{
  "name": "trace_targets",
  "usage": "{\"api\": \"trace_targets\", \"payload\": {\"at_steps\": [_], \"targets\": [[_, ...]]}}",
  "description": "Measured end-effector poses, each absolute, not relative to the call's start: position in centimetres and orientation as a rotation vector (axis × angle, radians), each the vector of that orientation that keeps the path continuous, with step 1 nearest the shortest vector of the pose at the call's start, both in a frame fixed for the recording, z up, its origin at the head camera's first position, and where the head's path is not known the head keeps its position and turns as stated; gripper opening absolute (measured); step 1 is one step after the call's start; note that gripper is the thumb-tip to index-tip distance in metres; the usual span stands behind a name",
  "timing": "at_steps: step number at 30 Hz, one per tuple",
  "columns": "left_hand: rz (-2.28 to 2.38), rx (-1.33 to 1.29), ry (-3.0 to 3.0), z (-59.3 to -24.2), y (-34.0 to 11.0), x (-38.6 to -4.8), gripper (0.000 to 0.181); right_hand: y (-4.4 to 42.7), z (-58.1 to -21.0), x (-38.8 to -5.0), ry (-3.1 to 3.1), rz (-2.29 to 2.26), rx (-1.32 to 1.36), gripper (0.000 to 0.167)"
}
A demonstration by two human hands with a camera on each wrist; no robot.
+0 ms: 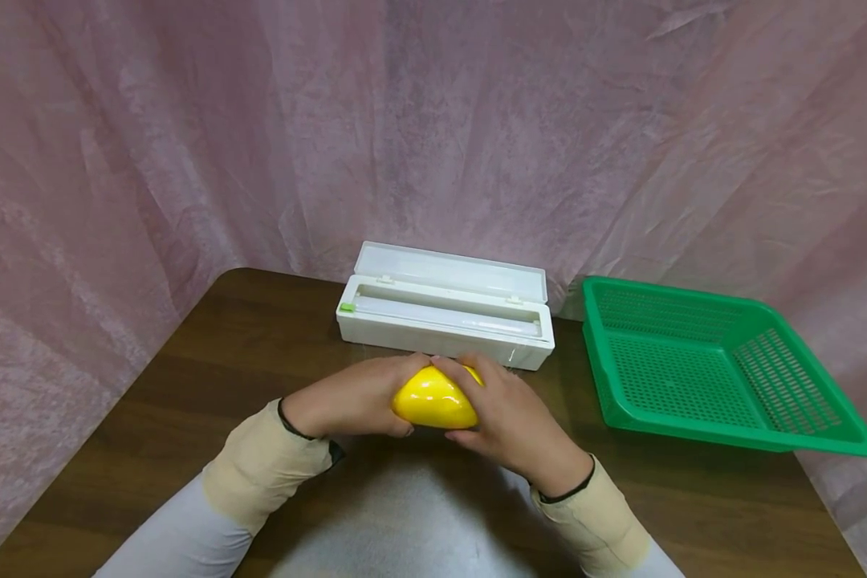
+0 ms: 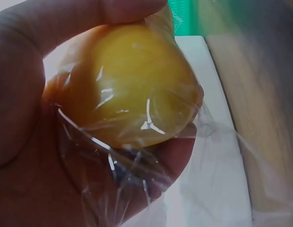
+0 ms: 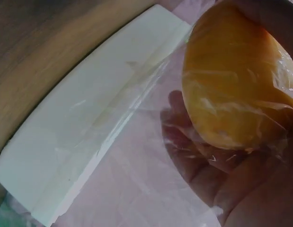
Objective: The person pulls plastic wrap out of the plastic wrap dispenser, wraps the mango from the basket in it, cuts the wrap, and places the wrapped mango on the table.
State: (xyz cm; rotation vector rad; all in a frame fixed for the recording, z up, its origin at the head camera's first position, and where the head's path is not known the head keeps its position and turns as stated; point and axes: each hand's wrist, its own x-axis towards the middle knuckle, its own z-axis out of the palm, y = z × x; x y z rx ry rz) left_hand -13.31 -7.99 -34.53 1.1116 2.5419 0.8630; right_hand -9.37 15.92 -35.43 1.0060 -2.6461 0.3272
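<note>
Both hands hold a smooth yellow fruit (image 1: 433,399), shaped like a mango, just in front of a white cling film box. My left hand (image 1: 364,393) grips its left side, with the thumb on the near face. On the opposite side, my right hand (image 1: 509,409) curls its fingers over the top, thumb below. Clear cling film (image 2: 132,175) lies over the fruit in the left wrist view, with loose wrinkled folds hanging beneath. In the right wrist view, film (image 3: 212,156) also spreads between the fruit and the fingers. Parts of the fruit are hidden by the hands.
The white box (image 1: 441,345) stands at the back of the brown table (image 1: 274,321), lid raised, a film roll (image 1: 448,315) inside and a green tab (image 1: 348,307) at its left end. A green basket (image 1: 737,441) stands at the right. Pink curtains (image 1: 433,120) hang behind.
</note>
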Motion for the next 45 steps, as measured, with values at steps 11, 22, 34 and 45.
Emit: {"api": "trace_targets", "payload": {"at_steps": [11,22,34,45], "targets": [[0.635,0.971,2.814,-34.2,-7.6,-12.1,0.099,15.9,-35.7,-9.5,-2.649,0.379,1.021,0.089],[0.345,1.049,3.244,-32.8,-4.8,-7.4,0.1,16.0,-35.7,-9.9,-2.743,0.399,0.933,0.087],[0.356,1.03,3.308,-35.3,-4.0,-8.7,0.089,16.1,-36.1,-10.0,-2.784,0.502,0.9,0.086],[0.333,1.138,3.305,-36.3,-4.3,-10.1,0.088,16.5,-36.4,-10.6,-2.87,0.653,0.86,0.094]]}}
